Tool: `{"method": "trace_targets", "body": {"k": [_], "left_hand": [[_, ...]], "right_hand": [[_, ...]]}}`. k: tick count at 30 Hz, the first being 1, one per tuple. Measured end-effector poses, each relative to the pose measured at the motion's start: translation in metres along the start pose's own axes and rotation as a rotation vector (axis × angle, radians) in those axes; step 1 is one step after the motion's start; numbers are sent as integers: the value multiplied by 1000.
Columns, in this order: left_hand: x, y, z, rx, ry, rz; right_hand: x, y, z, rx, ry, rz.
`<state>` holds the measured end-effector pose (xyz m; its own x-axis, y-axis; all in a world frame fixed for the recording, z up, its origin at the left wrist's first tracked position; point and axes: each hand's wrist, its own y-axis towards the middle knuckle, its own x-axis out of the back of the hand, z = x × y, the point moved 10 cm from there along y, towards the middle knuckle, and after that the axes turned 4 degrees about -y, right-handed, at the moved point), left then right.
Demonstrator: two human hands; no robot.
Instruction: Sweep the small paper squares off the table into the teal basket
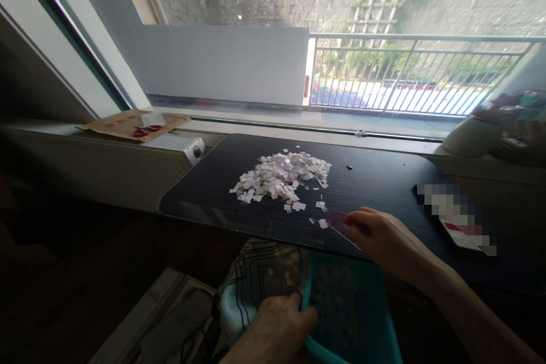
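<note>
A loose heap of small pale paper-like squares (281, 173) lies on the dark table (205, 182). At the table's front edge, my right hand (375, 233) is closed on a thin, see-through reddish plastic sheet (336, 222) with a straight edge, held low at the tabletop. A few stray squares lie beside its tip. Below the edge stands a teal plastic bin (381, 307) with a dim layer of small pieces inside. My left hand (284, 318) is closed on the bin's left rim, its thumb over the side. The fingertips of this hand are partly hidden.
At the right lies a dark flat object (456, 219), partly blurred out. Red-handled scissors (147, 131) rest on a brown envelope (115, 125) at the left, near a white heater (181, 145). A white vase (473, 133) stands on the sill. Checked cloth (247, 273) hangs by the bin.
</note>
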<state>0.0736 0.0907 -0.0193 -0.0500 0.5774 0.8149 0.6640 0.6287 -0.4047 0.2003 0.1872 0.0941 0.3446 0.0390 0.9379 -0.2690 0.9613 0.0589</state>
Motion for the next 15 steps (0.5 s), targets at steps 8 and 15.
{"method": "trace_targets", "body": {"k": [8, 15], "left_hand": [[5, -2, -2, 13, -14, 20], [9, -5, -4, 25, -65, 39]], "right_hand": [[4, -7, -10, -27, -1, 10], [5, -9, -14, -47, 50, 32]]}}
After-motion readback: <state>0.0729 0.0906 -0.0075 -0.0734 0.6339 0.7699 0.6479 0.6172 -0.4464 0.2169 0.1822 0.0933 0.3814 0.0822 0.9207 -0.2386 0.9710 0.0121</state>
